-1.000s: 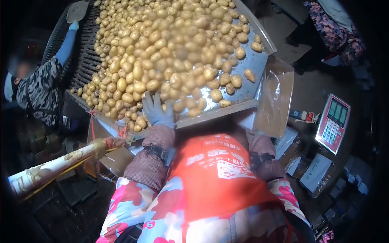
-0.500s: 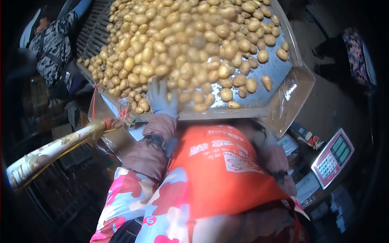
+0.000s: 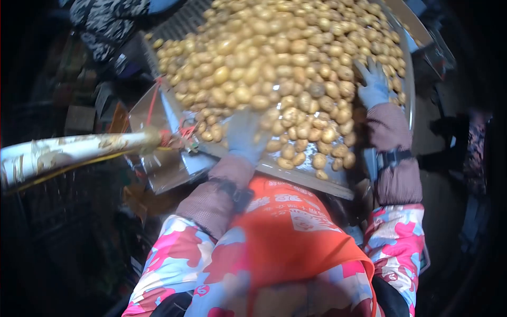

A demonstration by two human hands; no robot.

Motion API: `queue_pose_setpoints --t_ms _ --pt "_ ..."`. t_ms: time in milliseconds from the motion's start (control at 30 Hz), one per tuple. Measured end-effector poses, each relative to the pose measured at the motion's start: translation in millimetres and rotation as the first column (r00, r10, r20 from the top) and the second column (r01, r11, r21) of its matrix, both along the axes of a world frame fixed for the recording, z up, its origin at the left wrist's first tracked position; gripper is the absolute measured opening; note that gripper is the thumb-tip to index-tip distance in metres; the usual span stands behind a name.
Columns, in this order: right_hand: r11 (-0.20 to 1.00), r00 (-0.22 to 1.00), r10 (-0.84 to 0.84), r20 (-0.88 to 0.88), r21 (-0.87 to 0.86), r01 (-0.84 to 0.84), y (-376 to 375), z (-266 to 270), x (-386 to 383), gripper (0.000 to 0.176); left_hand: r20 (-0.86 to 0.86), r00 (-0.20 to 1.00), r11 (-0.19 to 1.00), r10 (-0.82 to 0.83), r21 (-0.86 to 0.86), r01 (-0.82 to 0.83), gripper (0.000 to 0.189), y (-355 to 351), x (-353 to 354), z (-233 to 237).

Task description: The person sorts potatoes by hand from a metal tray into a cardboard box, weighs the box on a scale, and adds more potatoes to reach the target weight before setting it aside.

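Observation:
A large heap of potatoes [image 3: 296, 45] covers a metal sorting tray [image 3: 311, 179]. My left hand [image 3: 245, 134], in a grey-blue glove, lies at the near edge of the heap, blurred but looking flat and open, with potatoes beside its fingers. Farther out on the right, my right hand [image 3: 375, 87], in a similar glove, rests on potatoes near the tray's side wall. Its fingers are spread, and neither hand appears to grasp a potato.
A white pole [image 3: 79, 150] with peeling wrap comes in from the left, near red ties [image 3: 185, 131] at the tray's corner. Clear plastic-covered card [image 3: 163, 169] hangs there. A person in a patterned sleeve [image 3: 108, 24] is at the upper left beside a slatted section [image 3: 182, 24].
My right hand, out of clear view before, now reaches onto the potatoes at right. Potatoes cover more of the tray's right side. The view has shifted, and my left hand stays near the front edge.

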State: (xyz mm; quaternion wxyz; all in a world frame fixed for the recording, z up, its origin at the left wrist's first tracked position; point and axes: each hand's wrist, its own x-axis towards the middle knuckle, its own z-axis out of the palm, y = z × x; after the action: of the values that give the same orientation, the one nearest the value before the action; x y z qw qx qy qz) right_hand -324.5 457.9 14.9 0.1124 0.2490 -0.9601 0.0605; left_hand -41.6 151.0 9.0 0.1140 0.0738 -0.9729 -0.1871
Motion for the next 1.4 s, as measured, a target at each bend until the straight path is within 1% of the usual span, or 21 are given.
queue_pose_setpoints --t_ms 100,200,267,300,367,467,500,567,600,633,667,733,833,867,967,1067,1133,1200,1267,1333,1400 --pt "0.993 0.992 0.091 0.088 -0.086 -0.083 -2 -34 -42 0.075 -0.092 0.995 0.998 -0.041 -0.057 0.036 0.051 -4 -4 8" --pt "0.997 0.956 0.07 0.286 0.015 -0.078 -13 12 -36 0.054 -0.103 0.995 0.999 -0.012 -0.054 0.006 0.052 -5 -1 8" --pt "0.97 0.969 -0.008 0.247 -0.232 0.067 -12 8 -26 0.052 -0.126 0.992 0.999 -0.018 -0.043 0.012 0.053 -7 3 -1" --pt "0.925 0.973 -0.053 0.226 -0.357 0.134 -10 9 -25 0.051 -0.149 0.989 0.999 -0.025 -0.039 0.019 0.053 -11 1 -4" --pt "0.56 0.83 0.065 0.554 -0.709 0.43 -30 39 13 0.057 -0.14 0.99 0.999 -0.03 -0.049 0.023 0.056 -14 3 1" --pt "0.492 0.757 0.187 0.626 -0.727 0.479 -48 37 66 0.056 -0.166 0.983 0.982 0.074 0.182 -0.043 0.055 -7 10 25" --pt "0.414 0.666 0.224 0.712 -0.688 0.596 -91 83 112 0.053 -0.169 0.978 0.952 0.121 0.299 -0.066 0.054 -2 12 33" --pt "0.663 0.787 0.283 0.548 -0.705 0.252 -120 79 163 0.048 -0.002 0.961 0.443 0.277 0.887 -0.126 0.051 26 9 41" --pt "0.749 0.797 0.442 0.411 -0.658 -0.076 -122 57 169 0.046 0.092 0.951 0.069 0.296 0.991 -0.117 0.049 30 4 42" --pt "0.715 0.745 0.615 0.257 -0.579 -0.391 -124 36 176 0.044 0.13 0.962 -0.07 0.24 0.991 -0.117 0.045 19 5 19" --pt "0.706 0.687 0.626 0.368 -0.642 -0.299 -132 40 181 0.043 0.17 0.968 -0.206 0.184 0.97 -0.132 0.041 9 7 -5" --pt "0.693 0.546 0.628 0.555 -0.718 -0.067 -150 49 192 0.04 0.328 0.941 -0.822 0.087 0.557 -0.118 0.038 -11 18 -18" --pt "0.729 0.567 0.422 0.707 -0.637 0.251 -160 28 156 0.038 0.403 0.912 -0.854 0.082 0.5 -0.144 0.033 -39 46 39" --pt "0.666 0.625 0.469 0.623 -0.715 0.213 -174 30 140 0.038 0.409 0.91 -0.858 0.07 0.49 -0.155 0.033 -45 51 50" --pt "0.821 0.864 0.383 0.327 -0.548 -0.156 -222 62 81 0.048 0.481 0.873 -0.918 0.08 0.378 -0.124 0.032 -47 68 70" --pt "0.995 0.952 0.099 0.289 -0.035 -0.093 -279 71 29 0.055 0.461 0.883 -0.958 0.087 0.282 -0.053 0.032 -53 81 53" --pt "0.972 0.963 0.101 0.248 0.182 -0.149 -298 90 33 0.05 0.437 0.888 -0.962 0.143 0.274 0.02 0.035 -51 96 44" --pt "0.938 0.976 0.158 0.149 0.287 -0.196 -297 60 3 0.048 0.367 0.89 -0.837 0.27 0.546 0.029 0.034 -51 107 34" --pt "0.934 0.956 0.206 0.211 0.249 -0.257 -296 60 -11 0.045 0.419 0.861 -0.855 0.287 0.518 0.033 0.033 -53 114 35" --pt "0.983 0.877 0.184 0.444 -0.089 -0.161 -288 62 -5 0.041 0.579 0.799 -0.983 0.163 0.168 0.079 0.031 -64 112 51" --pt "0.921 0.699 0.158 0.698 -0.36 0.15 -281 93 30 0.039 0.474 0.859 -0.93 0.194 0.367 0.007 0.048 -66 109 74"
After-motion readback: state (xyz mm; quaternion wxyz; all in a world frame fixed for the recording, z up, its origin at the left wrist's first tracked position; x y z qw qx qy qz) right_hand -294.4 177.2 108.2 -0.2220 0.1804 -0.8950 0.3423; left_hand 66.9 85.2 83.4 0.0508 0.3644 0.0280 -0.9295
